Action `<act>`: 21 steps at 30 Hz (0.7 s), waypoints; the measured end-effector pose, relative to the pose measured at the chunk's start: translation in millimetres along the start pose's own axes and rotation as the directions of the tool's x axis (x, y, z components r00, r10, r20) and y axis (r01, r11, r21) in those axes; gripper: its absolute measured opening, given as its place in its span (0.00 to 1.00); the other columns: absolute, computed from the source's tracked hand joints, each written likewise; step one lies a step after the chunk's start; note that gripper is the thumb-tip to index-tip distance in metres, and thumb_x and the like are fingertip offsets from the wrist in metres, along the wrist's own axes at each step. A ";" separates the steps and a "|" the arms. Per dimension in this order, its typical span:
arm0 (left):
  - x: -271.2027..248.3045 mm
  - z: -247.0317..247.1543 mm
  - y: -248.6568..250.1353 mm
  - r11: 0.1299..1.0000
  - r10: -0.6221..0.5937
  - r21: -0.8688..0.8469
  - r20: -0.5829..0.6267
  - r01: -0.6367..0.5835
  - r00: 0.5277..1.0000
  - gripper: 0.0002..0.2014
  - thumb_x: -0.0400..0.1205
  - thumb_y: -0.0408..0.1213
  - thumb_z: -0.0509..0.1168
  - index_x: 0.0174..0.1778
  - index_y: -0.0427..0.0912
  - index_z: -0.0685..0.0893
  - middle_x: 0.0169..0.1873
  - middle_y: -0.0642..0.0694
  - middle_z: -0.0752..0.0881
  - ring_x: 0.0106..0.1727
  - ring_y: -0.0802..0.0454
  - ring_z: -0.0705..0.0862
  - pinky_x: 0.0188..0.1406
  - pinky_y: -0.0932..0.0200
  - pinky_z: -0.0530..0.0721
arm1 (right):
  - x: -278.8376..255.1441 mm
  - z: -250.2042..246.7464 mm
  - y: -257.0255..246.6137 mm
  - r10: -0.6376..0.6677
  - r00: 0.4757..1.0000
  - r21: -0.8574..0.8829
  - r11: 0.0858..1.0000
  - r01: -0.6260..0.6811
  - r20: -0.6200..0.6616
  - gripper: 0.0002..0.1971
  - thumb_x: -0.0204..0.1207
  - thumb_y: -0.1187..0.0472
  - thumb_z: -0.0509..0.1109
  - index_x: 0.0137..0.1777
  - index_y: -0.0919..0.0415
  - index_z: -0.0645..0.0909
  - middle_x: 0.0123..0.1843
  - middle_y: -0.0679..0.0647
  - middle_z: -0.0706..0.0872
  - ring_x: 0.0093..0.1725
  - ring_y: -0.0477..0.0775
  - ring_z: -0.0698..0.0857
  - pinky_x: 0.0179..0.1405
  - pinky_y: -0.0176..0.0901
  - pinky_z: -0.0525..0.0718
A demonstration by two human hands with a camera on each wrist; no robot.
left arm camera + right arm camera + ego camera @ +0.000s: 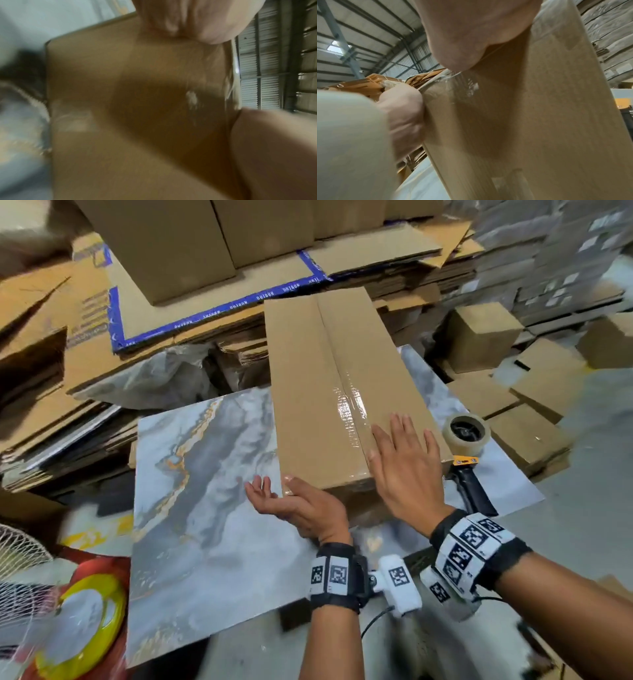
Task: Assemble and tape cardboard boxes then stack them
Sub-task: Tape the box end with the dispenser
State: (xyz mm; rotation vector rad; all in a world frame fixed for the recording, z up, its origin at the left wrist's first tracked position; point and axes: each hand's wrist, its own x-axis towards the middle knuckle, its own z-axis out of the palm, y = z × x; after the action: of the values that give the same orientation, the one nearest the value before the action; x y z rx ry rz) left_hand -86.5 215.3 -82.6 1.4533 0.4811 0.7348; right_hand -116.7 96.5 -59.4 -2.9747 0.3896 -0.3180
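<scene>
With the right hand flat on the taped box on the tabletop and the left hand open at its near corner (thumb touching), unpressed tape may lift.

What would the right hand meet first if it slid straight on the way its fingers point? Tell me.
The right hand lies flat on the box, fingers pointing up its length beside the clear tape. Going on, it would meet only more box top, then probably the flat cardboard stack beyond; depth there is unclear.
</scene>
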 end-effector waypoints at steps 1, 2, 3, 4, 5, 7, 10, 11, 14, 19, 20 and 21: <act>-9.5 1.6 -1.4 0.998 0.004 0.060 0.006 -0.004 1.000 0.27 0.87 0.41 0.56 0.82 0.42 0.58 0.74 0.40 0.72 0.71 0.39 0.75 0.70 0.33 0.75 | -0.1 -0.6 1.1 -0.003 1.000 -0.007 1.000 0.003 0.008 0.29 0.88 0.46 0.44 0.83 0.55 0.70 0.86 0.63 0.67 0.87 0.62 0.62 0.82 0.66 0.58; -17.7 2.5 -6.3 0.991 0.021 0.131 0.033 -0.025 0.999 0.28 0.87 0.46 0.56 0.83 0.45 0.58 0.73 0.39 0.72 0.71 0.36 0.74 0.67 0.28 0.76 | -0.2 -2.1 1.6 -0.005 1.000 -0.008 1.000 0.005 0.023 0.29 0.88 0.46 0.43 0.84 0.54 0.69 0.87 0.62 0.65 0.88 0.62 0.61 0.83 0.66 0.57; -23.5 2.6 -11.7 0.982 0.025 0.185 0.063 -0.036 0.998 0.29 0.86 0.49 0.58 0.83 0.49 0.59 0.73 0.40 0.72 0.71 0.35 0.74 0.64 0.25 0.77 | 0.0 -4.0 1.6 -0.008 0.999 -0.006 1.000 0.008 0.042 0.30 0.88 0.45 0.42 0.85 0.54 0.67 0.88 0.62 0.64 0.88 0.61 0.58 0.84 0.66 0.55; -26.7 1.8 -16.7 0.981 0.009 0.193 0.087 -0.025 0.996 0.31 0.84 0.51 0.59 0.83 0.49 0.59 0.72 0.43 0.72 0.71 0.36 0.74 0.63 0.26 0.78 | 0.2 -6.5 1.6 -0.012 0.998 -0.009 1.000 0.012 0.068 0.31 0.87 0.44 0.40 0.86 0.54 0.64 0.89 0.61 0.61 0.89 0.60 0.56 0.84 0.68 0.54; -26.3 -0.3 -18.0 0.986 -0.019 0.166 0.105 0.002 0.994 0.35 0.82 0.53 0.61 0.84 0.47 0.59 0.71 0.47 0.72 0.71 0.40 0.74 0.66 0.31 0.79 | 1.0 -9.7 1.3 -0.011 0.995 -0.017 1.000 0.012 0.097 0.33 0.87 0.43 0.38 0.87 0.54 0.61 0.90 0.61 0.58 0.90 0.60 0.53 0.84 0.71 0.51; -20.9 -7.8 -15.4 0.992 -0.095 0.090 0.122 0.084 0.988 0.39 0.79 0.56 0.66 0.84 0.44 0.64 0.70 0.53 0.71 0.70 0.54 0.74 0.69 0.58 0.78 | 3.0 -14.8 -2.1 0.014 0.989 -0.036 0.999 -0.009 0.148 0.37 0.85 0.37 0.35 0.89 0.54 0.54 0.91 0.63 0.51 0.90 0.61 0.45 0.82 0.78 0.42; -12.7 -18.5 -17.0 0.985 -0.163 0.089 0.164 0.150 0.973 0.35 0.81 0.47 0.74 0.83 0.42 0.72 0.72 0.49 0.76 0.68 0.63 0.74 0.59 0.86 0.67 | 3.8 -15.1 -18.6 -0.011 0.988 -0.032 0.999 0.016 0.156 0.40 0.82 0.33 0.34 0.90 0.54 0.49 0.91 0.65 0.44 0.90 0.62 0.38 0.79 0.83 0.36; -10.0 -22.1 -16.9 0.982 -0.172 0.104 0.175 0.156 0.969 0.32 0.82 0.44 0.74 0.82 0.42 0.73 0.73 0.48 0.78 0.69 0.61 0.76 0.59 0.87 0.68 | 3.2 -14.4 -22.9 -0.046 0.987 -0.033 0.998 0.052 0.151 0.40 0.82 0.33 0.33 0.90 0.54 0.49 0.91 0.65 0.44 0.90 0.62 0.38 0.79 0.84 0.37; -3.7 -29.7 -16.7 0.978 -0.179 0.149 0.212 0.149 0.961 0.28 0.83 0.46 0.73 0.79 0.44 0.77 0.69 0.48 0.83 0.62 0.60 0.82 0.54 0.86 0.70 | 5.9 -16.7 -1.0 -0.079 0.981 -0.062 0.994 0.091 0.177 0.38 0.82 0.33 0.33 0.90 0.46 0.49 0.91 0.64 0.44 0.90 0.63 0.38 0.78 0.85 0.37; 1.1 -38.2 -3.0 0.965 -0.170 0.241 0.285 0.101 0.943 0.15 0.88 0.49 0.65 0.60 0.42 0.89 0.47 0.48 0.90 0.46 0.56 0.85 0.47 0.66 0.78 | 13.2 -28.8 86.8 0.039 0.966 0.087 0.994 -0.063 0.257 0.33 0.84 0.33 0.38 0.89 0.40 0.51 0.91 0.65 0.45 0.89 0.71 0.47 0.80 0.79 0.60; 8.5 -39.9 -0.5 0.957 -0.206 0.260 0.285 0.132 0.936 0.18 0.90 0.49 0.61 0.54 0.40 0.90 0.42 0.46 0.90 0.44 0.53 0.85 0.46 0.62 0.77 | 12.4 -28.9 94.4 0.035 0.965 0.186 0.979 -0.086 0.262 0.34 0.84 0.34 0.41 0.89 0.43 0.51 0.90 0.66 0.47 0.88 0.72 0.52 0.79 0.73 0.66; 18.9 -40.2 5.0 0.944 -0.261 0.274 0.287 0.182 0.922 0.22 0.91 0.51 0.57 0.51 0.40 0.91 0.41 0.45 0.91 0.45 0.51 0.87 0.47 0.56 0.78 | 12.0 -28.9 98.2 0.033 0.967 0.290 0.951 -0.109 0.252 0.34 0.86 0.35 0.46 0.90 0.46 0.52 0.90 0.66 0.51 0.87 0.70 0.58 0.79 0.67 0.69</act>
State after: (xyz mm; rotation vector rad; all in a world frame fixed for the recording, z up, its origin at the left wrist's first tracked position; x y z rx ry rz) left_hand -102.1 257.0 -78.5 1.6764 0.4854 0.2533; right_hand -135.4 -3.6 -43.7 -2.6482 0.3799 0.0018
